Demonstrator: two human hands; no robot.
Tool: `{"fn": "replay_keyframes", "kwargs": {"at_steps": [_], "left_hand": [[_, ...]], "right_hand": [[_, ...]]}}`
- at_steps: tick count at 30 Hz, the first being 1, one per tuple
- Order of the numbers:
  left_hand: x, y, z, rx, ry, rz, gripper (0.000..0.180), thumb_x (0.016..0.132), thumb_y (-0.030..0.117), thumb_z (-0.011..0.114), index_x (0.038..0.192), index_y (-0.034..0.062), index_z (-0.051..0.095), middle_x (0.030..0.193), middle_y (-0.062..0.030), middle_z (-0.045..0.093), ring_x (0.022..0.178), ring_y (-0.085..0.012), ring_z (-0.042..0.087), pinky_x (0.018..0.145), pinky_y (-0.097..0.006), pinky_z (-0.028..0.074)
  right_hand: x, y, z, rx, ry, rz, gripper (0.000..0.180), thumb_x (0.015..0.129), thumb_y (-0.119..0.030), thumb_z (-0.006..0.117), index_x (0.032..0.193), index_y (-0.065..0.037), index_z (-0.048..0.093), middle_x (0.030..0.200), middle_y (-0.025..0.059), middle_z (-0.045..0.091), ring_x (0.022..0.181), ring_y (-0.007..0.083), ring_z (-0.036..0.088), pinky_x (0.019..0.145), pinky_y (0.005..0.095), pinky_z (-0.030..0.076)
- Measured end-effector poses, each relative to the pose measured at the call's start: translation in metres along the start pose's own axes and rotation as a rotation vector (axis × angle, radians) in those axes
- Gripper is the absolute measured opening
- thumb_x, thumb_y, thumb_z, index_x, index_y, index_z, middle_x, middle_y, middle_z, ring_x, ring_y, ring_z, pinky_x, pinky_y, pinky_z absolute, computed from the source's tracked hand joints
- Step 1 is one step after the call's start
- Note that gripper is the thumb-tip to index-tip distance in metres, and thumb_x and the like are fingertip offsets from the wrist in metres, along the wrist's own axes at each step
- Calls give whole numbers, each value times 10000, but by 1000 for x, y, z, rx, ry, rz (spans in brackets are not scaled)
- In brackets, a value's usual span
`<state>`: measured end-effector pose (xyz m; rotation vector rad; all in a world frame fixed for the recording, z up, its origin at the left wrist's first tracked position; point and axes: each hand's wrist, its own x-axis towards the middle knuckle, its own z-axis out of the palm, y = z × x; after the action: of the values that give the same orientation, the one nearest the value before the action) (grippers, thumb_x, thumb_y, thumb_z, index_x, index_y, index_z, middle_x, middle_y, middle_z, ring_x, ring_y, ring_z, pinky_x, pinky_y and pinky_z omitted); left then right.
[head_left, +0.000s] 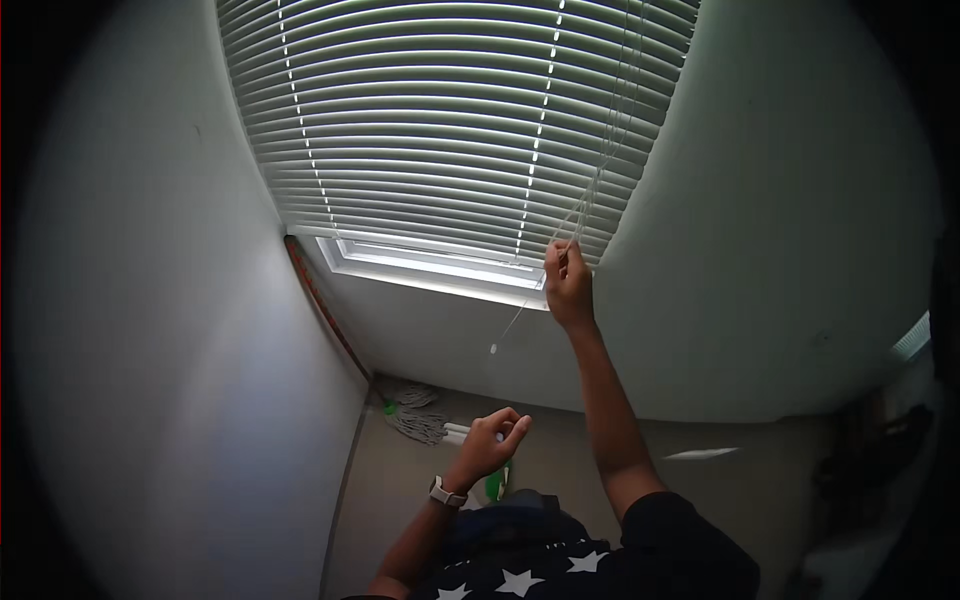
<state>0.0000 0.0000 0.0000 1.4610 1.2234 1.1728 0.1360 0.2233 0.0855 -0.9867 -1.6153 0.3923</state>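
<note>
A white slatted window blind [430, 130] hangs at the top of the view, lowered almost to the window's bottom edge. My right hand [568, 285] is raised at its lower right corner, with the fingers closed around the thin pull cords [598, 180]. One cord end dangles below that hand and carries a small white tassel [493, 349]. Lower down, in front of my body, my left hand [488, 445] is loosely curled, thumb and fingers apart, with nothing visible in it. A light watch [447, 492] circles the left wrist.
The white window frame [430, 272] shows beneath the slats. In the left corner leans a mop with an orange-brown handle [318, 295] and grey strands [415, 422]. White and green objects lie partly behind my left hand. A flat white piece [702, 454] rests on the floor at right.
</note>
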Motion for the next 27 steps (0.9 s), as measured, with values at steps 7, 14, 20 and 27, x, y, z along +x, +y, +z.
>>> {"fn": "replay_keyframes", "kwargs": {"at_steps": [7,14,20,27], "left_hand": [[-1,15,0,82,-81,-77,337,964,313,640,845,-2,623,593,-38,565,543,-73,485,524,-271,383],[1,3,-1,11,-8,-82,325,968,287,636,830,-7,613,564,-19,520,533,-68,453,512,-271,351],[5,-3,-1,1,-9,-150,320,977,281,629,846,-10,605,624,-11,570,581,-49,481,543,-249,375],[5,-22,3,-68,118,-122,316,966,261,635,804,-8,598,535,-39,507,512,-75,423,492,-287,330]], "right_hand": [[48,-52,-36,-66,71,-23,308,985,-195,569,1232,-12,595,973,88,646,613,84,537,590,251,491],[10,-47,-37,-14,105,-43,283,981,-153,570,1207,14,599,1112,84,608,600,46,480,555,224,452],[-61,42,-18,328,201,641,127,978,-143,555,978,-22,594,780,44,607,581,94,532,508,228,447],[-129,83,68,933,-395,1171,317,952,-176,633,1239,-63,561,1138,91,669,759,143,608,684,321,544]]}}
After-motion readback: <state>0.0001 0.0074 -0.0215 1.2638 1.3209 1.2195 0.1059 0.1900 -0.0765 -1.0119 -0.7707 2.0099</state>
